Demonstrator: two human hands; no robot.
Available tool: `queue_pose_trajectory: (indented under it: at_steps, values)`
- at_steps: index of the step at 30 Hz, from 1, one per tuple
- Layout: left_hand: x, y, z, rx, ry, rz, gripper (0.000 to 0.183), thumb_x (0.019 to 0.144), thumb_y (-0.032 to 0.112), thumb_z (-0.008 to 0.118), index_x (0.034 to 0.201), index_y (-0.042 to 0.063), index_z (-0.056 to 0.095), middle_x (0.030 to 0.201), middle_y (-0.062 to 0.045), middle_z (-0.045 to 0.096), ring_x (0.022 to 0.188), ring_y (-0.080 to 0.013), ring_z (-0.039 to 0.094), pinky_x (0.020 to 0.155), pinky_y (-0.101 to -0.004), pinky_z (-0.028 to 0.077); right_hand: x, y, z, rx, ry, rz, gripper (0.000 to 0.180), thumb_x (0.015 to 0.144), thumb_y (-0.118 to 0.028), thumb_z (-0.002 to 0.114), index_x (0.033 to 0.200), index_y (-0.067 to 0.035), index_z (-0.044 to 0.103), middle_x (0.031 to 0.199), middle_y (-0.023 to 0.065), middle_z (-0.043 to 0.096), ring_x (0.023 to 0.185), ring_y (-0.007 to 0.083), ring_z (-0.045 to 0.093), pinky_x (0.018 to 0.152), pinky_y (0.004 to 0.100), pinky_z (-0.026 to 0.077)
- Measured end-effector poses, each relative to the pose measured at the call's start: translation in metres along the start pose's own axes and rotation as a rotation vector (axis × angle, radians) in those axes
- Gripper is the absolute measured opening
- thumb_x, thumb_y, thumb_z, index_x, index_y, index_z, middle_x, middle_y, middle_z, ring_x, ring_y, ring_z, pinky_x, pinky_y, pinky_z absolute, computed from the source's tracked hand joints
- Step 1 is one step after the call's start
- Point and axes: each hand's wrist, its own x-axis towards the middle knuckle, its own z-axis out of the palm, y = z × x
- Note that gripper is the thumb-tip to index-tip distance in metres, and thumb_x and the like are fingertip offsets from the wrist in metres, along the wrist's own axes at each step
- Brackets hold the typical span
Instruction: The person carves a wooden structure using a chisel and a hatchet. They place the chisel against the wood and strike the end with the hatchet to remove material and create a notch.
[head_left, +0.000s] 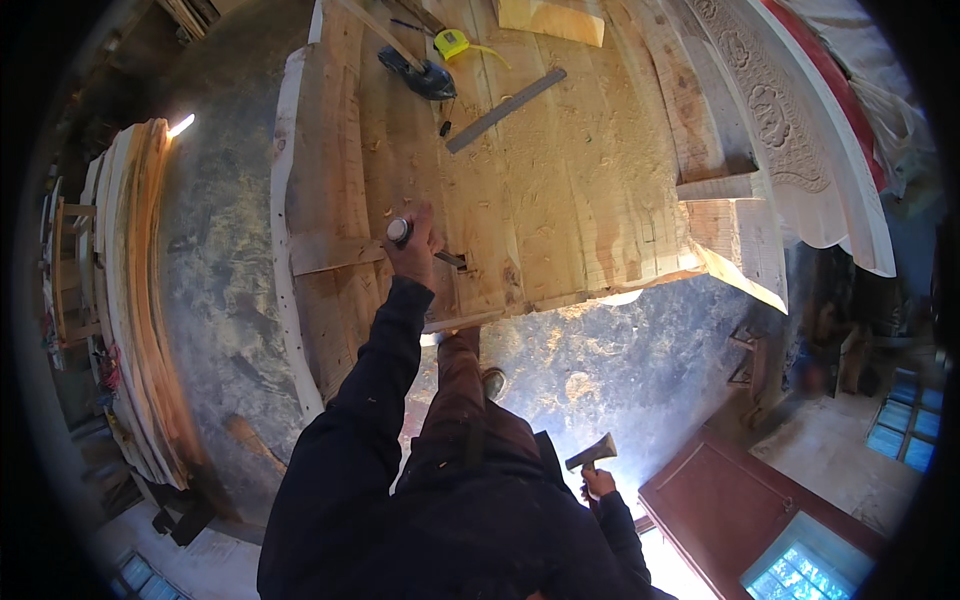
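My left hand (414, 244) grips a chisel (450, 259) by its handle, whose round capped end shows above my fist. The blade slants down to the right, its tip at a small dark mortise (462, 264) near the front edge of a wooden panel (555, 217). Off to my right side and lower, my right hand (599, 484) holds a hatchet (594, 453) by its handle, close under the metal head. The hatchet is well apart from the chisel. A pencilled rectangle (650, 230) is marked near the panel's right front edge.
A steel ruler (506, 110), a yellow tape measure (451, 45), a black ink-line marker (417, 73) and a wood block (551, 21) lie on the panel. A carved board (772, 112) stands at the right. Planks (142, 300) are stacked at left; a red-brown door (720, 510) stands lower right.
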Motion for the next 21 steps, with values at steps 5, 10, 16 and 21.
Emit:
queue_pose_trajectory:
  at_steps: [5, 10, 16, 21]
  values:
    - [0.014, -0.019, -0.004, 0.021, -0.037, -0.088, 0.026, 0.096, 0.018, 0.072, 0.079, 0.013, 0.053, 0.063, 0.005, 0.047, 0.05, -0.0071, 0.039, 0.047, -0.0262, 0.029, -0.025, -0.096, -0.017, 0.149, 0.108, -0.13, 0.035, 0.093, -0.032, 0.065, 0.09, 0.002, 0.062, 0.064, 0.0117, 0.062, 0.046, 0.0209, 0.06, 0.041, 0.037, 0.048]
    - [0.035, -0.049, 0.002, 0.282, -0.099, 0.023, 0.037, 0.094, 0.03, 0.077, 0.073, 0.007, 0.057, 0.065, 0.007, 0.051, 0.058, -0.0047, 0.047, 0.051, -0.027, 0.036, -0.059, -0.233, -0.022, 0.131, 0.146, -0.418, 0.035, 0.097, -0.032, 0.062, 0.089, 0.003, 0.059, 0.057, 0.0091, 0.059, 0.043, 0.0178, 0.058, 0.039, 0.0341, 0.043]
    - [0.048, -0.065, 0.012, 0.449, -0.249, 0.015, 0.027, 0.094, 0.028, 0.078, 0.083, 0.011, 0.059, 0.066, 0.005, 0.05, 0.054, -0.0062, 0.044, 0.048, -0.0271, 0.032, -0.192, -0.476, -0.013, 0.045, 0.17, -1.115, 0.028, 0.1, -0.028, 0.061, 0.098, 0.0, 0.062, 0.06, 0.0068, 0.056, 0.051, 0.0114, 0.056, 0.046, 0.0297, 0.043]
    - [0.056, -0.057, 0.017, 0.304, -0.198, -0.156, 0.034, 0.092, 0.033, 0.079, 0.081, 0.002, 0.07, 0.07, 0.003, 0.061, 0.066, -0.0062, 0.055, 0.06, -0.0291, 0.044, -0.286, -0.612, 0.01, 0.009, 0.183, -1.411, 0.034, 0.097, -0.032, 0.063, 0.104, 0.002, 0.065, 0.067, 0.0129, 0.063, 0.057, 0.0281, 0.064, 0.056, 0.0394, 0.049]
